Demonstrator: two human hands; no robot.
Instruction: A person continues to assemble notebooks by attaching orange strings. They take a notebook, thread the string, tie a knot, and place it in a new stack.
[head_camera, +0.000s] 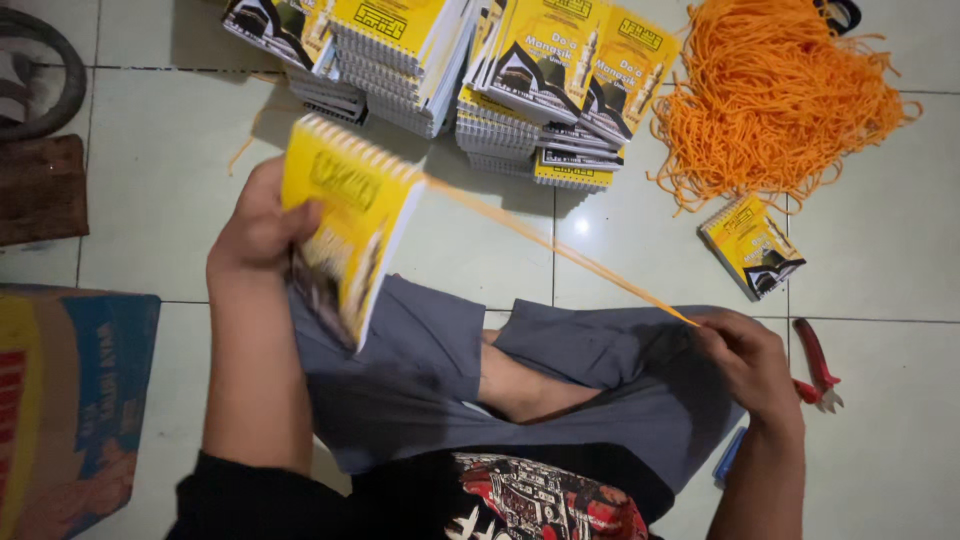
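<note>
My left hand (258, 225) grips a small yellow spiral-bound booklet (345, 235) by its left edge, held tilted above my lap. An orange cord (560, 250) runs taut from the booklet's spiral corner down to my right hand (748, 362), which pinches the cord's end over my right knee. I sit cross-legged on the tiled floor in grey trousers (420, 370).
Stacks of the same yellow booklets (470, 70) stand ahead. A heap of orange cords (775, 95) lies at the top right, one loose booklet (750, 245) below it. Red-handled pliers (818, 365) lie by my right hand. A cardboard box (65, 400) sits at left.
</note>
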